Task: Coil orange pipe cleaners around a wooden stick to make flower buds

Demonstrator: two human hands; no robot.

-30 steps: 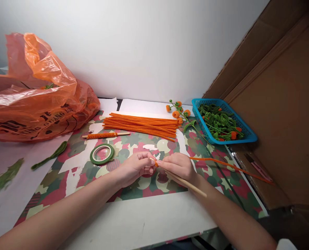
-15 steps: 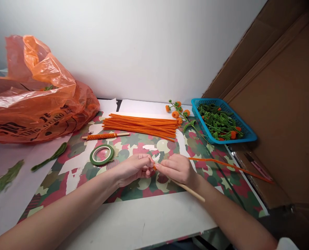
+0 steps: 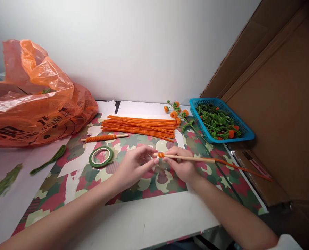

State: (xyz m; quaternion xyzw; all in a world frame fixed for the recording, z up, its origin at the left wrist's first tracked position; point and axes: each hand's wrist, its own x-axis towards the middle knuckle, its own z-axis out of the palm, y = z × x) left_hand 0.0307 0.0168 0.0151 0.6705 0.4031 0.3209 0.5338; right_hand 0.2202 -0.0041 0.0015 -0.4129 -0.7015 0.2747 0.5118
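A thin wooden stick (image 3: 188,158) lies level between my two hands, a few turns of orange pipe cleaner (image 3: 160,155) coiled near its left end. My left hand (image 3: 139,165) has thumb and forefinger closed about that tip. Just right of the coil, my right hand (image 3: 182,165) grips the stick and the pipe cleaner, whose loose tail trails off to the right. Behind the hands lies a bundle of straight orange pipe cleaners (image 3: 139,127). Another stick wrapped in an orange coil (image 3: 99,138) rests in front of the bundle's left part.
Green tape roll (image 3: 92,159) lies left of my hands. An orange plastic bag (image 3: 40,114) stands at the left, near a green looped piece (image 3: 49,161). Orange flowers (image 3: 174,114) lie beside a blue basket (image 3: 237,139) of green and orange pieces. Cardboard (image 3: 282,104) walls the right side.
The stick has turned from slanting toward me to nearly level, and its coiled tip now shows between my hands. My left fingers have loosened from a tighter curl.
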